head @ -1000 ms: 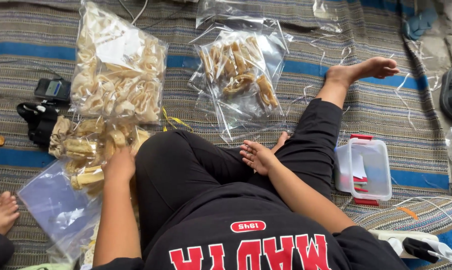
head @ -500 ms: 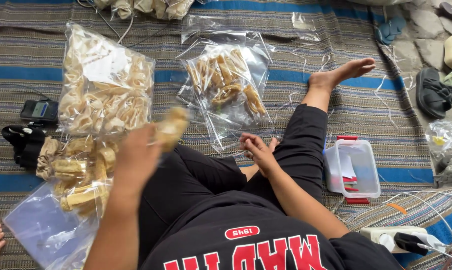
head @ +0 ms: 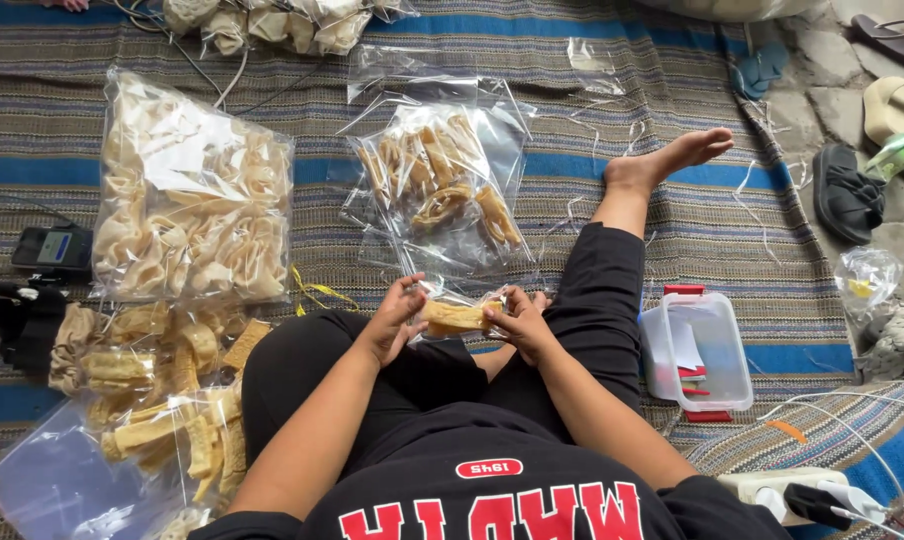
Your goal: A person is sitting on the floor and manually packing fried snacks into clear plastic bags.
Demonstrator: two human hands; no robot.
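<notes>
I sit on a striped woven mat with one leg stretched out. My left hand and my right hand together hold a small stack of pale yellow cracker sticks over my lap, one hand at each end. A thin clear plastic bag seems to wrap the stack. Just beyond my hands lies a clear bag partly filled with the same sticks. To my left a loose pile of cracker sticks rests on an open plastic sheet.
A large sealed bag of curled crackers lies at the left, with a small digital scale beside it. A clear box with a red clasp stands at my right. Sandals and a power strip are at the right edge.
My left hand left the pile at my left with a bundle of sticks and brought it to the middle, where my right hand joined it. The camera tilted slightly.
</notes>
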